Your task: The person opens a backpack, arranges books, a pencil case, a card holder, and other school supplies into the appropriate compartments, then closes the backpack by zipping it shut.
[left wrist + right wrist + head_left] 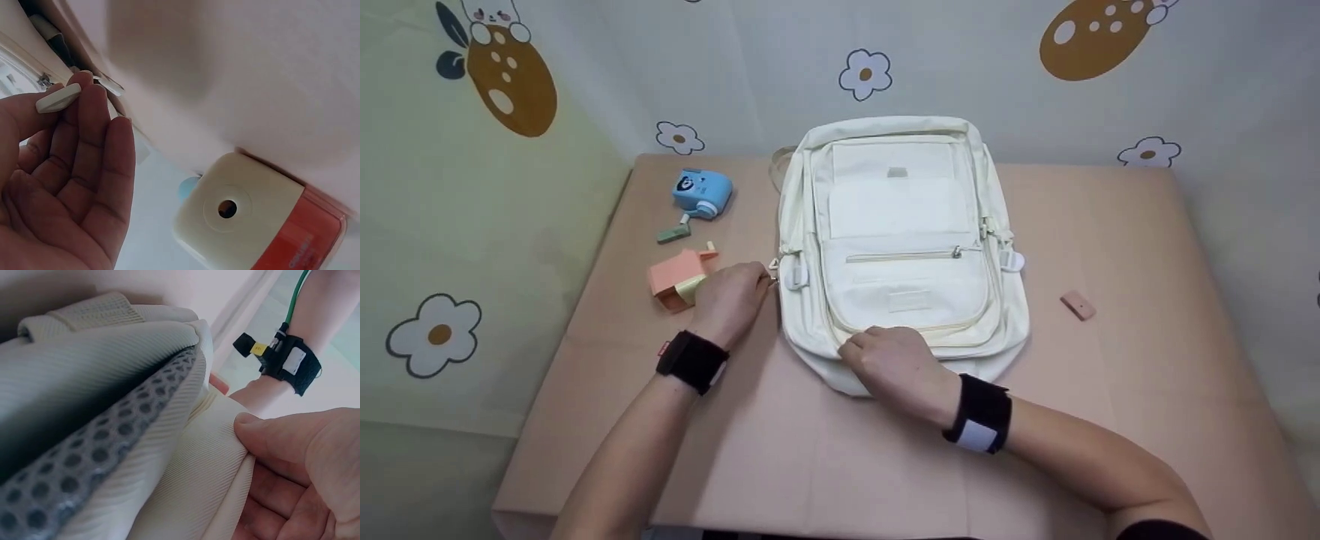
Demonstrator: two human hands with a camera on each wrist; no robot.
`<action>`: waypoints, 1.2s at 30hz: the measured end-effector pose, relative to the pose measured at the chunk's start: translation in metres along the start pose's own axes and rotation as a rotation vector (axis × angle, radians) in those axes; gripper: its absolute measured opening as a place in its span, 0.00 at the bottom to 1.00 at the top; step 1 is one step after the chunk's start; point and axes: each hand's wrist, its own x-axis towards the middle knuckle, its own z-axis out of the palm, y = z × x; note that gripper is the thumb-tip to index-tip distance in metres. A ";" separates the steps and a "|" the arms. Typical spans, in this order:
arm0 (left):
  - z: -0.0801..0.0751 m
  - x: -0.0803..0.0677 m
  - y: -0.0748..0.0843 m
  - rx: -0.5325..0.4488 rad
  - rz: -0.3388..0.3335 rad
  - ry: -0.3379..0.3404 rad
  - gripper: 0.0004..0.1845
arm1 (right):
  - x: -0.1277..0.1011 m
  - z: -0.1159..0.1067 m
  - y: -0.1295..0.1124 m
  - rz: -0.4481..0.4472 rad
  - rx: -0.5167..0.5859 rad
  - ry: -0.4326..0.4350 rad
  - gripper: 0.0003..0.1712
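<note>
A pale wall cloth printed with flowers (865, 73) and brown egg shapes backs a pinkish counter (1140, 247) that fills the middle of the head view. A cream backpack (900, 225) lies flat at the centre of the frame, front pockets facing up. The left hand (733, 298) sits at the backpack's left edge, fingers curled and pinching a white zipper pull (58, 98), seen plainly in the left wrist view. The right hand (896, 365) rests on the backpack's lower edge, thumb and fingers clamped on a fold of its cream fabric. Just left of the left hand lies an orange box (679, 277); a blue toy camera (701, 193) sits in the upper left, and a small pink block (1078, 305) lies right of the backpack.
</note>
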 end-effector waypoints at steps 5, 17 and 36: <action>0.003 0.012 -0.002 -0.001 -0.030 -0.005 0.09 | 0.000 0.001 0.000 0.004 0.012 -0.010 0.08; 0.007 0.022 -0.001 0.032 -0.039 0.013 0.09 | 0.000 0.003 -0.001 -0.002 -0.014 0.023 0.09; 0.011 0.016 -0.001 0.048 -0.020 -0.005 0.11 | 0.000 0.003 -0.001 0.014 -0.001 -0.011 0.08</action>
